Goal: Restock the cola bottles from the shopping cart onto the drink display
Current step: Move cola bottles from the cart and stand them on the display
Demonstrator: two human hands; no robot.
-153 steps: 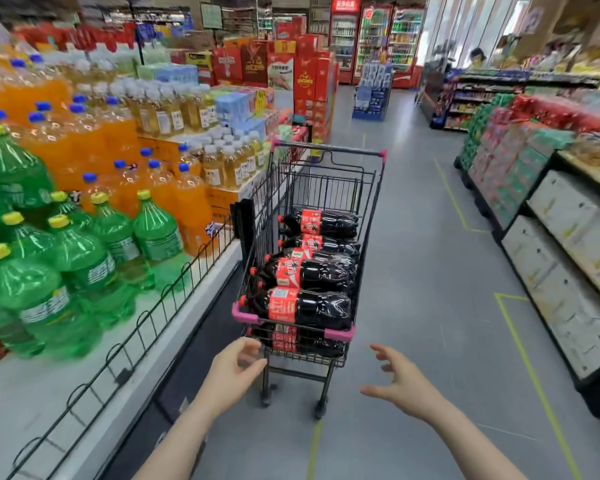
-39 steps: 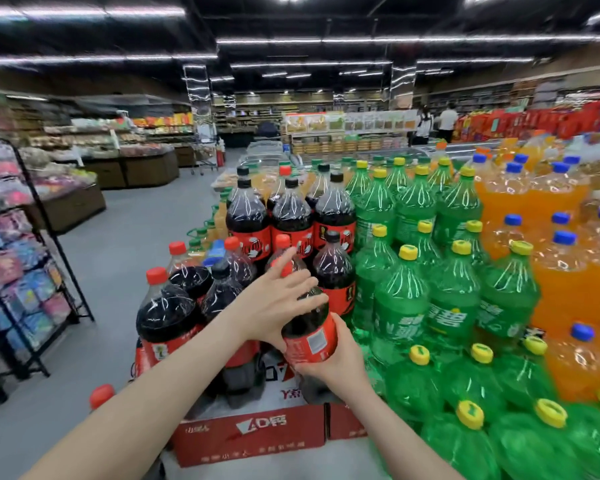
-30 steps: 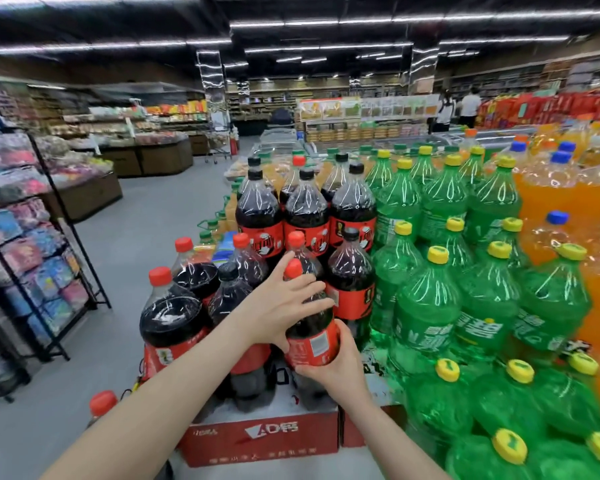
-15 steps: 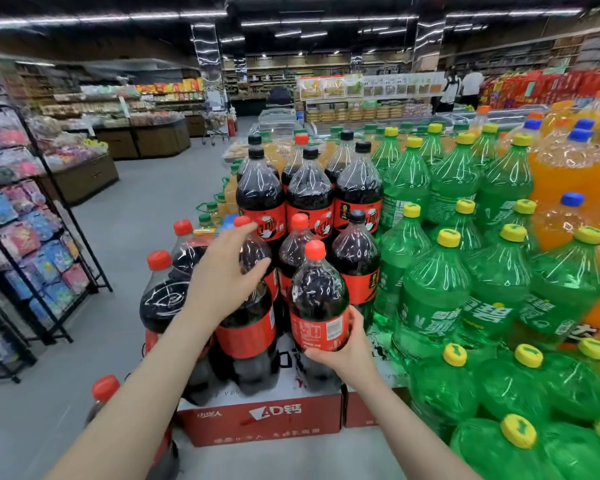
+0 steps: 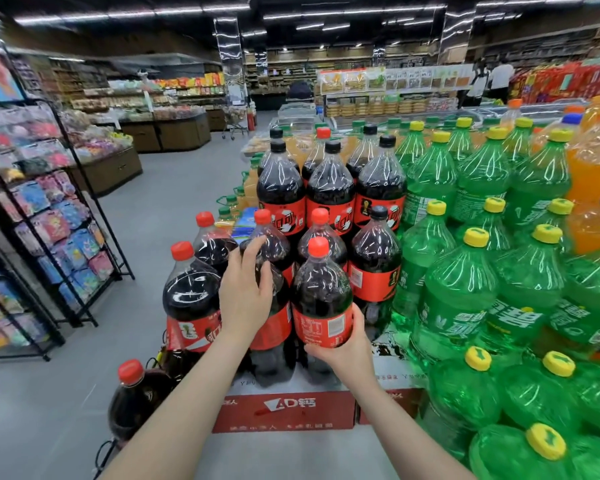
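Head view: the right hand (image 5: pixel 340 344) grips the red label band of a large dark cola bottle with a red cap (image 5: pixel 321 299), low on the body where it is easiest to steady, and the bottle stands upright on the red-and-white cardboard carton (image 5: pixel 284 407) at the front of the drink display. The left hand (image 5: pixel 246 296) lies with relaxed fingers against the shoulder of the neighbouring red-capped cola bottle (image 5: pixel 271 271), just left of the held one, probably to nudge it into line with the row. Tall green plastic soda bottles with yellow caps (image 5: pixel 461 296) stand just right of the held bottle. Half a second ago the left hand sat higher, near that neighbour's cap; a second ago it was clasped over the held bottle's own cap.
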